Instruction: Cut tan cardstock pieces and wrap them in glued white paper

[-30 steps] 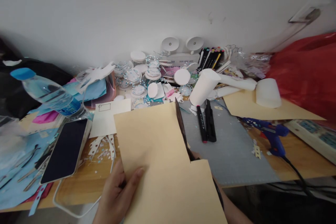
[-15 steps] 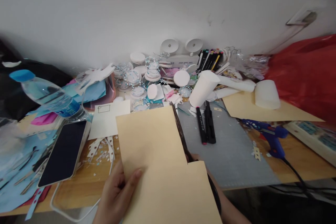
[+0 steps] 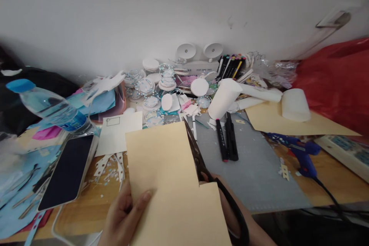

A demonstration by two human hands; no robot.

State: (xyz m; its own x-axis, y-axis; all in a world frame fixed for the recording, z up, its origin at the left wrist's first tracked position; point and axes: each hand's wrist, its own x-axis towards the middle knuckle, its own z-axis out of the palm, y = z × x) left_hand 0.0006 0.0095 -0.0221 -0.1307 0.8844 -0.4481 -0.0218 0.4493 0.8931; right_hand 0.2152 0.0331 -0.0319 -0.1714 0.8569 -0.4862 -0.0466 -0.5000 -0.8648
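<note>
A cream sheet of card (image 3: pixel 170 184) with a stepped right side fills the lower middle of the view. My left hand (image 3: pixel 127 215) grips its left edge, thumb on top and fingers underneath. Black-handled scissors (image 3: pixel 201 169) are in my right hand (image 3: pixel 227 200), which is partly behind the card and the handles. The blades lie along the card's upper right edge, pointing away from me. Beyond them, two black markers (image 3: pixel 226 138) rest on a grey cutting mat (image 3: pixel 259 177).
At left are a water bottle (image 3: pixel 54 111), a phone (image 3: pixel 67 171) and a marked white card (image 3: pixel 118 132). White discs (image 3: pixel 198 87) crowd the back near white rolls (image 3: pixel 225 98). A blue glue gun (image 3: pixel 302 153) and red bag (image 3: pixel 334 84) are at right.
The card has shifted slightly left and down. More of the scissors and of my right hand now shows at the card's right edge. My left hand still grips the card.
</note>
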